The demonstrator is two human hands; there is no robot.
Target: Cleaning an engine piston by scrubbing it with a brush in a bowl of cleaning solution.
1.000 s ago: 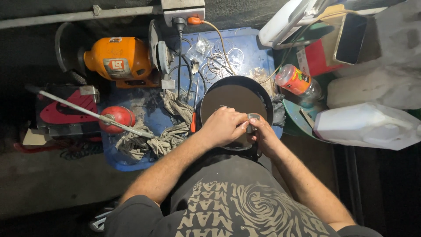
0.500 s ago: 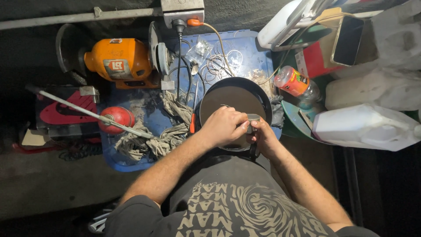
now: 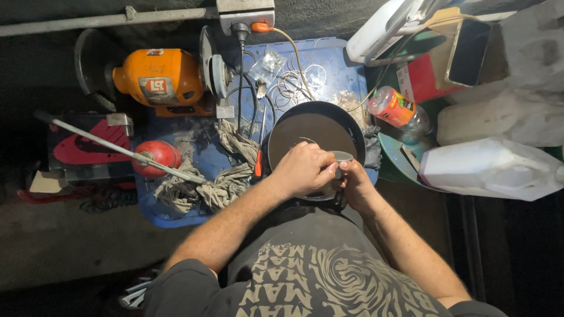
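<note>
- The left hand [image 3: 305,169] lies over the near rim of a round black pan [image 3: 315,136], fingers curled down and pinched on something small that the knuckles hide; I cannot tell what it is.
- The right hand [image 3: 354,183] meets it from the right, fingertips closed on a small grey cylinder-like piece [image 3: 342,157] at the pan's near right edge; only the top of the piece shows.
- The pan sits on a blue tray [image 3: 329,58] on the counter; its near rim is covered by both hands and its handle is lost against the dark shirt.
- A thin wire ring [image 3: 305,141] on the pan's brown surface is barely visible.
- Loose wire rings [image 3: 299,79] lie on the tray beyond the pan, tangled and hard to count.
- To the left stand an orange bench grinder [image 3: 158,76], grey rags [image 3: 217,176] and a red ball [image 3: 157,155] crossed by a metal rod.
- On the right, a white jug [image 3: 487,170] and an orange-capped bottle [image 3: 399,110]; the clutter behind them is cut off by the frame.
</note>
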